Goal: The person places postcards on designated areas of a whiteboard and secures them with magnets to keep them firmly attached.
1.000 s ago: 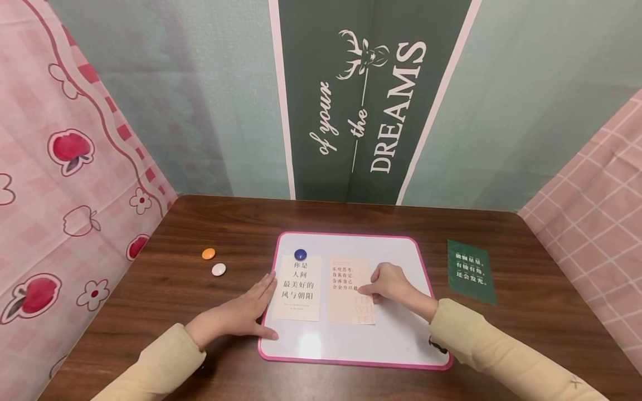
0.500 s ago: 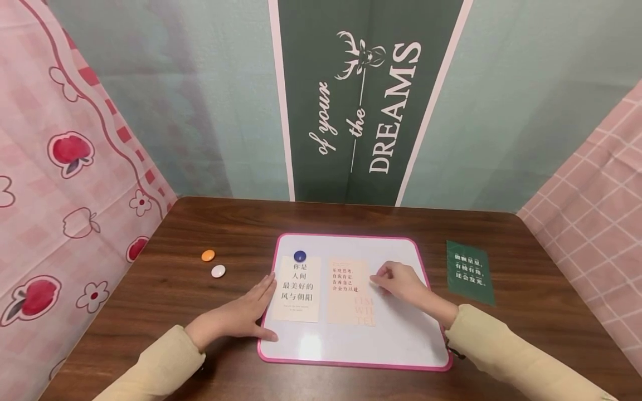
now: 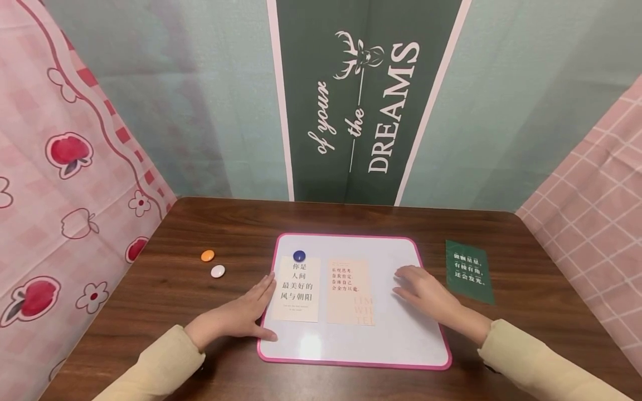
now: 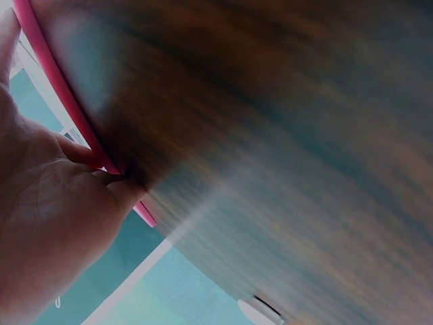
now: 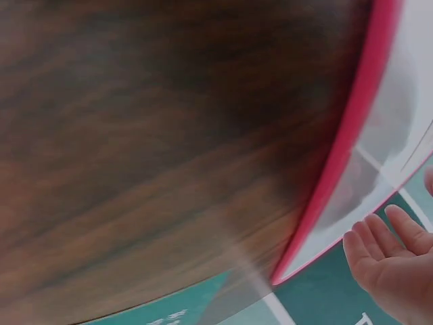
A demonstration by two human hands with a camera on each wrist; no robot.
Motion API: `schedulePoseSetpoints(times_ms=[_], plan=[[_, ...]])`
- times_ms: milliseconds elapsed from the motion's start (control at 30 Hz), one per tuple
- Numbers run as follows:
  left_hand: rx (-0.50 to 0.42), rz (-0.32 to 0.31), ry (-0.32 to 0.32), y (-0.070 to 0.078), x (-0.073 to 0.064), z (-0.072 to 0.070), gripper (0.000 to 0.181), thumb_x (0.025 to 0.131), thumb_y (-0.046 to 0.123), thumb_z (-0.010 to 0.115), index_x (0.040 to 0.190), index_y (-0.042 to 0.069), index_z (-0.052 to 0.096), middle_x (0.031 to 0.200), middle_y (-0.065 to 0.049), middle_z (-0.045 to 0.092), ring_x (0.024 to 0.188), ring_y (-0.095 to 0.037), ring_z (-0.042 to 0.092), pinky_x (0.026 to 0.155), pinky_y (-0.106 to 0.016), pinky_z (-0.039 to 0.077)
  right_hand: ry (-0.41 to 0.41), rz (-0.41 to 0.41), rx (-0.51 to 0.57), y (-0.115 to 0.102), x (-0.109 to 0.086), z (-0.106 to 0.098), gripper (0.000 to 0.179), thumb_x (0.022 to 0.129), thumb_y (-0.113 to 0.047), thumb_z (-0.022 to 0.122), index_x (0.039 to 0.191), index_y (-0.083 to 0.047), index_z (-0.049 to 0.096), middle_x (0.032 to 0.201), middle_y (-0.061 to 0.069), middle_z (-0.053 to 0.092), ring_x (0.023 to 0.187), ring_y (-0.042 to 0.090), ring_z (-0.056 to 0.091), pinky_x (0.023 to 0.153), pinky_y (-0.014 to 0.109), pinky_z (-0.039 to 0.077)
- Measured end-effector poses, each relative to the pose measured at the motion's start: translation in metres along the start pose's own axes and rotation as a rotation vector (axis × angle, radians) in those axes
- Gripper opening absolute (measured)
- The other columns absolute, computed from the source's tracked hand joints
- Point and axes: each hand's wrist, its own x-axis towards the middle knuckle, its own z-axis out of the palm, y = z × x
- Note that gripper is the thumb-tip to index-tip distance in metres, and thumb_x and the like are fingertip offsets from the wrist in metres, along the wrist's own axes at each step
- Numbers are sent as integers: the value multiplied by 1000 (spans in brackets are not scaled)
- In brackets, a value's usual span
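Observation:
A whiteboard (image 3: 401, 340) with a pink rim lies on the table in the head view. My left hand (image 3: 238, 313) rests on its left edge, fingers extended and thumb at the lower left; the left wrist view shows the palm (image 4: 54, 203) against the rim. A cream card (image 3: 296, 313) with dark writing lies on the board, a blue round magnet (image 3: 299, 256) at its top edge. Beside it lies a peach card (image 3: 346, 306). Over the board's right part, my right hand (image 3: 426, 292) holds nothing, its fingers loosely bent and apart from the peach card.
An orange magnet (image 3: 208, 255) and a white magnet (image 3: 218, 271) lie on the brown table (image 3: 230, 217) left of the board. To the right lies a green card (image 3: 468, 273) with white writing. Printed cloths (image 3: 220, 100) hang behind and at both sides.
My right hand has come off the peach card and moved right, its fingers loosening from a pinch. The peach card stays in place. My left hand has not moved.

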Motion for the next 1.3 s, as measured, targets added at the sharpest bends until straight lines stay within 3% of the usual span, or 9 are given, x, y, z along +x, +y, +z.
schedulePoseSetpoints(times_ms=[267, 433, 633, 867, 1300], plan=[[6, 3, 0, 0, 0, -1, 115, 81, 48, 82, 156, -13, 17, 168, -29, 6, 156, -46, 12, 123, -61, 23, -18, 19, -42, 14, -16, -6, 46, 90, -21, 76, 127, 4, 65, 135, 25, 63, 126, 44, 60, 102, 58, 51], [-4, -13, -6, 2, -1, -3, 116, 81, 48, 81, 157, -11, 17, 169, -27, 6, 157, -44, 12, 123, -61, 23, -12, -10, -81, 24, -25, -12, 49, 89, -24, 77, 128, 3, 65, 137, 25, 61, 126, 43, 59, 102, 57, 51], [-7, -19, -7, 3, -1, -4, 115, 81, 47, 82, 157, -11, 17, 169, -26, 6, 157, -44, 12, 123, -61, 24, -60, 14, -72, 32, -35, -16, 54, 90, -28, 76, 132, 3, 63, 143, 25, 57, 130, 44, 57, 103, 58, 49], [5, -10, -4, 1, 1, -3, 115, 81, 47, 82, 156, -12, 17, 168, -28, 6, 156, -45, 12, 123, -60, 23, -99, -17, -102, 38, -44, -17, 58, 92, -30, 74, 139, 2, 58, 148, 24, 53, 131, 43, 57, 101, 56, 51], [-15, -18, -23, 3, 0, -8, 115, 79, 45, 84, 156, -11, 20, 169, -27, 8, 156, -44, 14, 123, -59, 26, -158, 24, -70, 39, -51, -15, 63, 99, -34, 64, 147, 2, 48, 157, 26, 42, 139, 46, 48, 105, 55, 47]])
